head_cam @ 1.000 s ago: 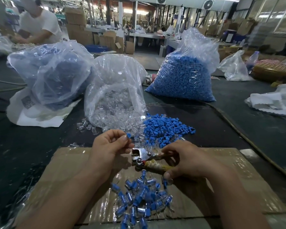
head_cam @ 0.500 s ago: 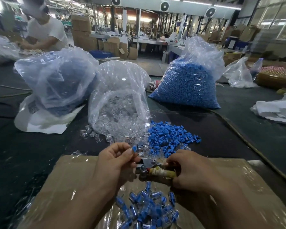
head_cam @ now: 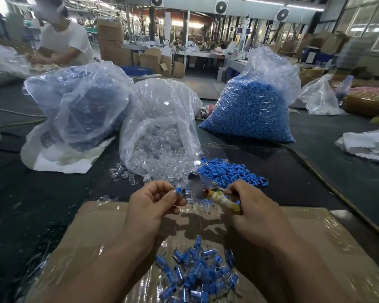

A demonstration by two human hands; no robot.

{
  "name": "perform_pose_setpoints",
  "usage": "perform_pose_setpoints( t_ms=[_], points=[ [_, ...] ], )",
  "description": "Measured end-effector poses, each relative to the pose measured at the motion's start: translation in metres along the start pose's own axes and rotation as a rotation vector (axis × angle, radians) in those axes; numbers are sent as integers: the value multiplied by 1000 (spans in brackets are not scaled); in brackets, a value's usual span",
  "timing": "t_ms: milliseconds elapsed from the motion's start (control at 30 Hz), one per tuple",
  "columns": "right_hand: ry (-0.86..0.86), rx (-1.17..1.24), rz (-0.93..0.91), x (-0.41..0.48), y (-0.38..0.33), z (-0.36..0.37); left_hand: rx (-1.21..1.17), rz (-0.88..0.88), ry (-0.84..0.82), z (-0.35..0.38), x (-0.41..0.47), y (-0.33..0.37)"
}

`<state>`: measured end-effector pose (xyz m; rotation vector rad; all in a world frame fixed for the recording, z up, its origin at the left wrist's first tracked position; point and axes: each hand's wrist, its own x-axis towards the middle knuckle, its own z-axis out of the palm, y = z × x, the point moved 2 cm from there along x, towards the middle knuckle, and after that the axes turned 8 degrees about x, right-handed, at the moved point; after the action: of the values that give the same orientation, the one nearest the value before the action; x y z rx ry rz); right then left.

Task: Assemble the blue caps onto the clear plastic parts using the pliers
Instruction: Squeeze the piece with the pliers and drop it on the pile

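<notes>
My left hand [head_cam: 153,202] pinches a small clear part with a blue cap [head_cam: 179,190] between thumb and fingertips. My right hand [head_cam: 249,206] grips the tape-wrapped handles of the pliers [head_cam: 214,196]; their blurred metal jaws point up and left, just right of the capped part. A loose heap of blue caps [head_cam: 230,172] lies beyond my hands. Left of that heap, clear parts spill from an open clear bag [head_cam: 160,136]. A pile of assembled blue-and-clear pieces [head_cam: 197,274] lies on the taped cardboard sheet [head_cam: 328,248] between my forearms.
A full bag of blue caps [head_cam: 254,106] stands at the back right, and a bag with blue contents [head_cam: 79,106] at the back left on white sheeting. A seated person in a white shirt [head_cam: 64,40] works at the far left. More bags lie at the right.
The pliers' jaws have swung up and away from the part in my left hand and are now blurred by motion. The camera has tilted up a little.
</notes>
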<state>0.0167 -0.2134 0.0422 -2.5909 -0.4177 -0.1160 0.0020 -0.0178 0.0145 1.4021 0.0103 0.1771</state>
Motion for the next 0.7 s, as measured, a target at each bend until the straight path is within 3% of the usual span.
perform_pose_setpoints(
  t_ms=[700],
  points=[
    [-120,29,-83,-2,-15,10,218,181,26,3,-8,10]
  ],
)
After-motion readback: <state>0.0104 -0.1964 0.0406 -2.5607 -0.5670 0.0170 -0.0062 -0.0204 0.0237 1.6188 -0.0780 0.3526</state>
